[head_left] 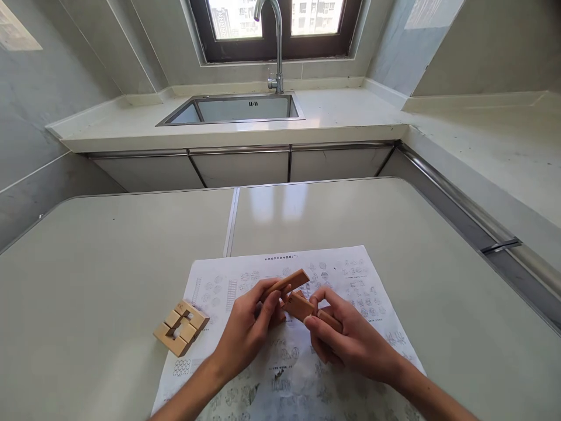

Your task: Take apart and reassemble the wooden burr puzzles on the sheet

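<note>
My left hand [252, 318] is closed on a reddish-brown wooden puzzle piece [300, 279], a bar that slants up to the right. In my right hand [346, 333] are more wooden puzzle pieces [300, 306], pinched between thumb and fingers. The pieces of both hands meet or nearly meet above the paper; fingers hide where they join. To the left of my left hand lies a lighter wooden block piece [182, 327] with notches and openings, partly over the paper's edge. Under both hands is a printed sheet [350, 263] covered with small line drawings.
The sheet lies on a pale table [109, 251] with a seam strip [231, 222]. Beyond it stands a counter [342, 111] with a sink [245, 108] and a tall faucet [279, 47] before a window [315, 29]. Another counter [495, 140] runs along the right.
</note>
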Tool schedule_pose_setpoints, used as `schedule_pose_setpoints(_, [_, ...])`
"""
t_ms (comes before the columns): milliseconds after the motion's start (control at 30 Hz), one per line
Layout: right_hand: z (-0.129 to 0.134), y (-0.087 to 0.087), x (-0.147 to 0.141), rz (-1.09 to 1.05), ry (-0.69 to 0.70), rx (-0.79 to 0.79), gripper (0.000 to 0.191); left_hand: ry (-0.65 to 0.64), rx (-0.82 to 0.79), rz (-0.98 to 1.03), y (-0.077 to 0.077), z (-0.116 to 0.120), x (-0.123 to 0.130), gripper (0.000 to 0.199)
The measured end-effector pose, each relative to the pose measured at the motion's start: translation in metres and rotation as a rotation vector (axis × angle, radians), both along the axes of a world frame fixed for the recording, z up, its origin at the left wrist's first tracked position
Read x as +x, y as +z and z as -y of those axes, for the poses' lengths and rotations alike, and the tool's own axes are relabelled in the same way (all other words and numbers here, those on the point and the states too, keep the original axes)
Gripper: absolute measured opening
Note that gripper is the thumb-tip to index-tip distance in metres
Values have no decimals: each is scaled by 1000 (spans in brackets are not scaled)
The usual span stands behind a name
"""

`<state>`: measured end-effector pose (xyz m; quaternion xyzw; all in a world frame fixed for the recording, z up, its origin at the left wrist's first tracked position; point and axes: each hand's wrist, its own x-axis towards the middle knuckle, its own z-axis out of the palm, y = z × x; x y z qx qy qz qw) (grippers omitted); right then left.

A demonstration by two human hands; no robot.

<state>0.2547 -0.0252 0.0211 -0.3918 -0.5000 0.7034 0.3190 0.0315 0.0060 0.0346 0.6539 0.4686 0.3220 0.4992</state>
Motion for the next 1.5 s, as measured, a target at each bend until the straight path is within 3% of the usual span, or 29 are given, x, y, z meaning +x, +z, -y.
schedule_pose_setpoints(233, [0,7,-4,23,-114,16,44,-106,196,16,-3,7,1,36])
schedule_pose_setpoints(467, [0,14,-6,32,-99,74,40,-125,505,-58,-16,5,0,56])
schedule_pose_setpoints(767, [0,10,-10,27,-136,112,43,-109,768,-173,-20,6,1,60])
schedule_pose_setpoints(967, [2,8,-10,16,-100,44,41,-33,836,-260,-22,7,3,60])
schedule_pose_setpoints(1200, [2,7,-7,-8,-4,20,44,148,704,-269,-18,6,-1,42])
schedule_pose_setpoints(1500, [3,1,-8,33,24,62,52,49,746,-219,-21,5,1,48])
